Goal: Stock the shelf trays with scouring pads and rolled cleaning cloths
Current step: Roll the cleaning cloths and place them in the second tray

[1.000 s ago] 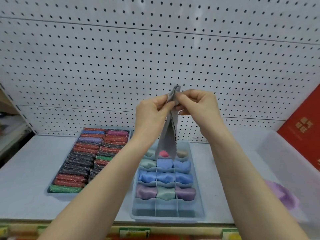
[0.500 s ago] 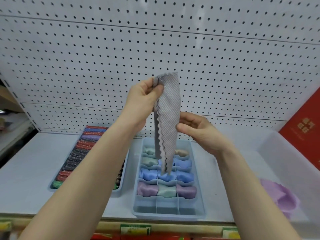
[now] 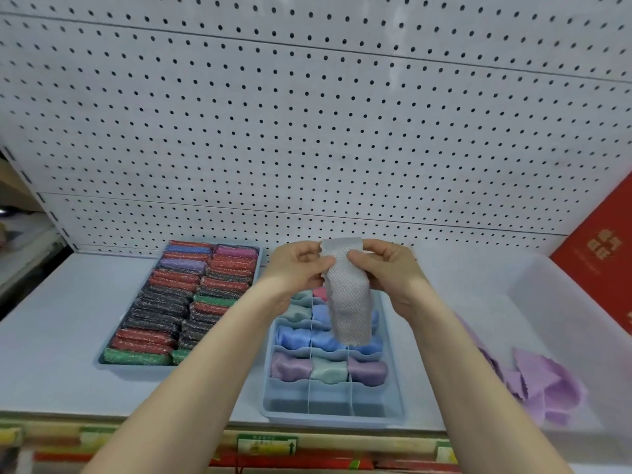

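A folded grey cleaning cloth [image 3: 349, 302] hangs above the divided blue tray [image 3: 333, 410]. My left hand [image 3: 299, 263] and my right hand [image 3: 386, 265] both pinch its top end, thumbs on the front. The tray's back rows hold rolled cloths [image 3: 328, 369] in blue, purple, green and pink; its front row of compartments shows no rolls. To the left, a second blue tray [image 3: 133, 366] is packed with glittery scouring pads [image 3: 178, 302] in red, black, green and purple.
A clear plastic bin [image 3: 574, 323] at the right holds loose purple cloths [image 3: 533, 384]. A white pegboard [image 3: 307, 114] backs the shelf. A red box [image 3: 598, 244] stands at far right. Price labels [image 3: 266, 444] run along the shelf's front edge.
Both hands came down from in front of the pegboard to just above the divided tray. The long hanging cloth is now folded shorter, and my right hand has joined the left at its top.
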{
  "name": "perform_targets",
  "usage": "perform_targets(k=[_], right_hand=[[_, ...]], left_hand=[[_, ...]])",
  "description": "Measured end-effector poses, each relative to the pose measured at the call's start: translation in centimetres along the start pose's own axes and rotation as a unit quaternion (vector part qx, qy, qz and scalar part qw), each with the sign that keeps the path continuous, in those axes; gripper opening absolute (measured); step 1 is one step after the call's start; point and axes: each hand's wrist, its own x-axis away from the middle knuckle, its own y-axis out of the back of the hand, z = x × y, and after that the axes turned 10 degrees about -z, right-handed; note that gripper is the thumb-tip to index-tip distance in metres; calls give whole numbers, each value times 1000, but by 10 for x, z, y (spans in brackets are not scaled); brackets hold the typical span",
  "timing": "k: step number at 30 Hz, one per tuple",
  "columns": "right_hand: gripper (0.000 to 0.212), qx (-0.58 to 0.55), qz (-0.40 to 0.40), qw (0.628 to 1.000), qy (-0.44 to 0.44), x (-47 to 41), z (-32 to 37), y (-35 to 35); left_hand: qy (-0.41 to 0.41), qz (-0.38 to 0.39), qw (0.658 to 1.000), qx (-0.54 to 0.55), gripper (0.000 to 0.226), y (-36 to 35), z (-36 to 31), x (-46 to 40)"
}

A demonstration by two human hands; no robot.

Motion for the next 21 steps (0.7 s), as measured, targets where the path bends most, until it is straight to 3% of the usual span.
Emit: perform_targets(k=[3,6,9,12,16,21], right_hand=[[23,-1,-9,1000,25,0,3,0],[31,-36,-19,990,132,1,22,0],[43,-37,-3,978,205,2,37,1],[50,-70,24,981,178,5,41,2],[33,-63,64,990,105,14,32,-1],[46,-37,42,993,101,17,22,-11]], left_hand=[[-34,-33,999,22,22,-7,-1,-2],[-102,-64,991,64,19,-11,-17,0],[-148,-55,983,93,32,-10,-30,1],[-197,-31,975,101,45,-9,-34,2],[-224,-62,967,105,39,-4,-35,2],[-247,-70,963,77,46,10,-29,-5]])
